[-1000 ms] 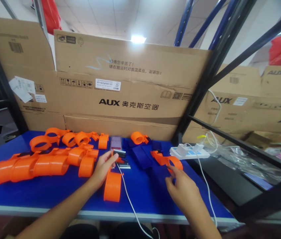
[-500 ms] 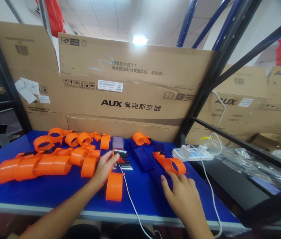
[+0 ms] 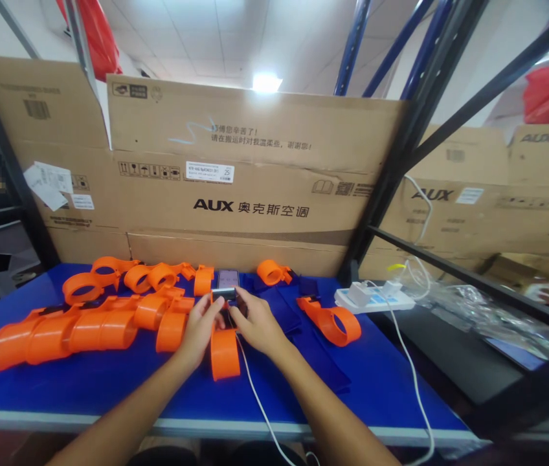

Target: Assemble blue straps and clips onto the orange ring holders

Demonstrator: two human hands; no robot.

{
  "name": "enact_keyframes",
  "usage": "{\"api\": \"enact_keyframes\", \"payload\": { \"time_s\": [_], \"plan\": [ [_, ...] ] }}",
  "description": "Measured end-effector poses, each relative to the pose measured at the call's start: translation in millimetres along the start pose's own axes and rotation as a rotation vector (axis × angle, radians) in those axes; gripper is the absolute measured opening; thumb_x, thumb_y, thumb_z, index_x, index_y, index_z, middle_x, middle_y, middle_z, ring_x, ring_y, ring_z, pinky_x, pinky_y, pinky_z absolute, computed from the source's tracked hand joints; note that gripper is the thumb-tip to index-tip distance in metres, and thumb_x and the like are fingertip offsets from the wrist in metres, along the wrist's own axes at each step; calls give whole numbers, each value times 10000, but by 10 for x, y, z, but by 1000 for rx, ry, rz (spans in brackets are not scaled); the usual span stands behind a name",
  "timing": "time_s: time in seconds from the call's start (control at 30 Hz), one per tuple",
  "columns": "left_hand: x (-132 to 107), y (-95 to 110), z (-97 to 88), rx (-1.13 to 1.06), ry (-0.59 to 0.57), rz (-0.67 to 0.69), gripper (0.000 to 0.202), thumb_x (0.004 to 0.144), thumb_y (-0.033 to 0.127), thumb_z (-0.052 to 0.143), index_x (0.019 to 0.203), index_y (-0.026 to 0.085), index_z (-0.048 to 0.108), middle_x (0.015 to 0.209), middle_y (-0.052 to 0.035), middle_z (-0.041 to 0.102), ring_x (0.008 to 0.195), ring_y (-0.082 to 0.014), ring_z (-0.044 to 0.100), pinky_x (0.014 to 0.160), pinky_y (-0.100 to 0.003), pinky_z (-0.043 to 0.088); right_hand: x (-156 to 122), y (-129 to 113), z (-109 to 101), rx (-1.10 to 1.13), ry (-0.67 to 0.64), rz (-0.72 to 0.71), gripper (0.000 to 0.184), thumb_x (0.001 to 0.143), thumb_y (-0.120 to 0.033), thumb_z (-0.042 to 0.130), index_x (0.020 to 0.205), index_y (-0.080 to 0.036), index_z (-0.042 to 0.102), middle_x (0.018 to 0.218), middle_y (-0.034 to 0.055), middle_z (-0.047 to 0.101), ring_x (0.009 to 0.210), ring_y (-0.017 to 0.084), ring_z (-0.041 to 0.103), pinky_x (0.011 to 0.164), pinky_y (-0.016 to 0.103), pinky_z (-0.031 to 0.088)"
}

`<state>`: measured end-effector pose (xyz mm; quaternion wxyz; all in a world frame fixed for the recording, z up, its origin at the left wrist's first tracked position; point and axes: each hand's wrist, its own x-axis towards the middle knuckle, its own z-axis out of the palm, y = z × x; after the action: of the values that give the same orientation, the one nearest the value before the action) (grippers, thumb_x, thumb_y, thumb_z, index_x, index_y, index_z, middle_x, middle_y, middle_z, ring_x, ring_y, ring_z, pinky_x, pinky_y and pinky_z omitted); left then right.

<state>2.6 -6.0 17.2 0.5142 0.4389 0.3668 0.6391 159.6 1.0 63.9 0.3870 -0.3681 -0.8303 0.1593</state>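
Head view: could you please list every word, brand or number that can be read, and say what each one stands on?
"AUX 奥克斯空调": front of the middle carton.
"师傅您辛苦了! 请在搬运时对我温柔些, 谢谢您!": the flap above it.
"25": the white label on that carton; its other print is too small to read.
"AUX": the right carton.
"AUX": the far-right carton.
Other stickers, barcodes and handling signs: too small or blurred to read.

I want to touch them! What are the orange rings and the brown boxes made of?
Orange rings: probably hard plastic, smooth, slightly shiny, one even colour. Brown boxes: cardboard, matt, with creased folds, printed letters and stuck-on labels.
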Motion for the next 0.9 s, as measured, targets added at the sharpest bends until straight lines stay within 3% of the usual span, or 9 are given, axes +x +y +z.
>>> {"api": "enact_keyframes", "payload": {
  "time_s": [0.17, 0.33, 0.43, 0.57, 0.9],
  "plan": [
    [3, 26, 21, -28, 6, -59, 432, 749, 519, 788, 969, 174, 652, 630, 20, 605, 503, -95, 540, 486, -193, 411, -95, 155, 163, -64, 80, -8, 481, 939, -220, 522, 1418, -177, 531, 837, 48, 728, 693, 187, 660, 651, 273, 519],
    [-38, 85, 64, 0, -16, -59, 437, 759, 521, 785, 996, 171, 675, 555, 40, 560, 460, -82, 497, 453, -180, 390, -222, 213, 213, -41, 177, -45, 592, 915, -226, 549, 1497, -174, 452, 909, 61, 748, 756, 191, 705, 723, 296, 573],
    [-52, 101, 76, -16, -19, -54, 444, 759, 519, 786, 1011, 169, 679, 577, 33, 576, 470, -81, 505, 452, -179, 394, -242, 198, 217, 10, 218, -66, 575, 928, -223, 531, 1497, -185, 457, 939, 60, 761, 785, 184, 727, 757, 289, 590],
    [-52, 94, 78, -40, -20, -55, 447, 747, 508, 800, 1010, 168, 680, 630, 21, 605, 474, -77, 517, 446, -179, 394, -243, 201, 225, -15, 192, -62, 547, 943, -230, 514, 1486, -171, 477, 861, 52, 763, 703, 175, 719, 681, 256, 585],
    [-56, 99, 89, -82, -65, -57, 394, 755, 491, 801, 948, 167, 686, 458, 95, 422, 380, -58, 374, 416, -190, 360, -251, 214, 203, -163, 179, -107, 530, 951, -189, 441, 1475, -123, 486, 780, 59, 739, 616, 175, 665, 630, 258, 541]
  ]
}}
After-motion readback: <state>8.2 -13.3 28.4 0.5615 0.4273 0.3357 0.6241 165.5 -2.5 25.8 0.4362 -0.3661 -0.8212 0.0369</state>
